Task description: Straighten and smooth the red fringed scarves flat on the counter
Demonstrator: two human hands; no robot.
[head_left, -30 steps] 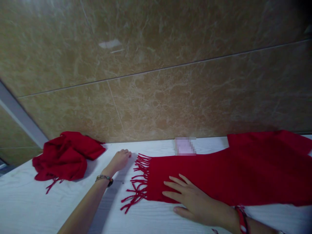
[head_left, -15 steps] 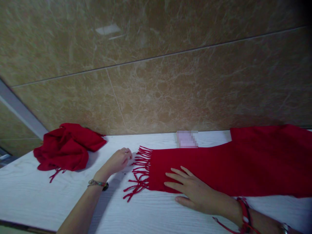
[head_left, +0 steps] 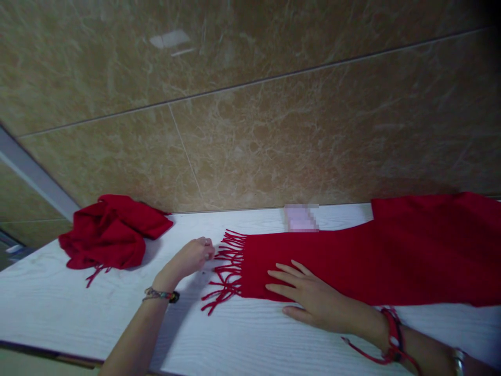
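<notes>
Red scarf [head_left: 352, 266] lies partly under right grip [head_left: 311, 300], fringe [head_left: 238, 257] beside left grip [head_left: 194, 257].

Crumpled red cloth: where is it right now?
In the head view, the crumpled red cloth lies on the left of the white tabletop, near the tiled wall and left of the person's left hand.

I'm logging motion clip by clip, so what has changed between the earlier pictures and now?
The left hand has shifted slightly toward the near side and closer to the tasselled fringe, its fingers more curled; whether they touch it is unclear. No grasp or release is visible. The right hand stays spread on the red scarf, and the crumpled red cloth lies as before.
</notes>
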